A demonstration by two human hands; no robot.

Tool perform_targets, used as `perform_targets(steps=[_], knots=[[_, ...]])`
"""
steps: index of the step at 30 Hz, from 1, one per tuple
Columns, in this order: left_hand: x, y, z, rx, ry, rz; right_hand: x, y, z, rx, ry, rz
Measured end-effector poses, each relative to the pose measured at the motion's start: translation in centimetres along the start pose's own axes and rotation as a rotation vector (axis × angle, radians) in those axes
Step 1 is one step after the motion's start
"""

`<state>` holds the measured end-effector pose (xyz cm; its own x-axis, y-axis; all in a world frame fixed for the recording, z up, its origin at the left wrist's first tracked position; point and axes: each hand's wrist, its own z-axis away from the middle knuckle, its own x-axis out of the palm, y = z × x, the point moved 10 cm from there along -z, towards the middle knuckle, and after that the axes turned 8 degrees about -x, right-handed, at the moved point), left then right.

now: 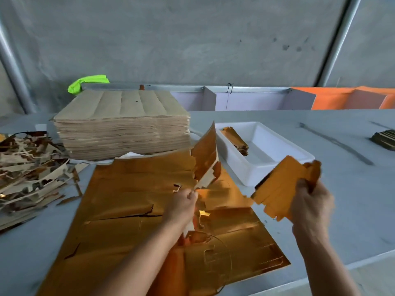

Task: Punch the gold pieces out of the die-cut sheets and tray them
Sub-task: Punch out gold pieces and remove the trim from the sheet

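Note:
A gold die-cut sheet (pixel 132 189) lies flat on the grey table in front of me, torn at its right side. My left hand (pixel 183 201) pinches a strip of the sheet's waste (pixel 206 154) and holds it upright above the sheet. My right hand (pixel 310 201) grips a punched-out gold piece (pixel 282 186) in the air, just in front of the white tray (pixel 277 165). A small stack of gold pieces (pixel 237 139) lies in the tray's far left end.
A tall stack of sheets, brown backs up (pixel 121 127), stands behind the gold sheet. Scrap offcuts (pixel 30 167) pile up at the left. A dark stack (pixel 384 138) sits at the far right. Orange and white bins (pixel 342 100) line the back. The table edge (pixel 320 268) runs lower right.

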<state>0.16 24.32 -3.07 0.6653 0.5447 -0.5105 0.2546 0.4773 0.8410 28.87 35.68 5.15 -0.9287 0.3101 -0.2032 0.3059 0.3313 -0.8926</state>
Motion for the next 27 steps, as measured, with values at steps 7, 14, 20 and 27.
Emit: perform_targets(steps=[7,14,20,27], knots=[[-6.9,3.6,1.6,0.083,0.038,0.504,5.8,1.4,2.7,0.026,-0.387,0.273],[-9.1,7.5,1.3,0.400,0.399,-0.347,5.3,2.9,3.3,0.149,-0.424,0.162],[2.9,6.5,2.3,0.655,0.117,-0.950,5.1,4.1,3.3,0.217,-0.394,0.155],[5.9,5.9,1.8,0.774,0.099,-1.197,5.3,4.6,3.0,0.195,-0.376,0.148]])
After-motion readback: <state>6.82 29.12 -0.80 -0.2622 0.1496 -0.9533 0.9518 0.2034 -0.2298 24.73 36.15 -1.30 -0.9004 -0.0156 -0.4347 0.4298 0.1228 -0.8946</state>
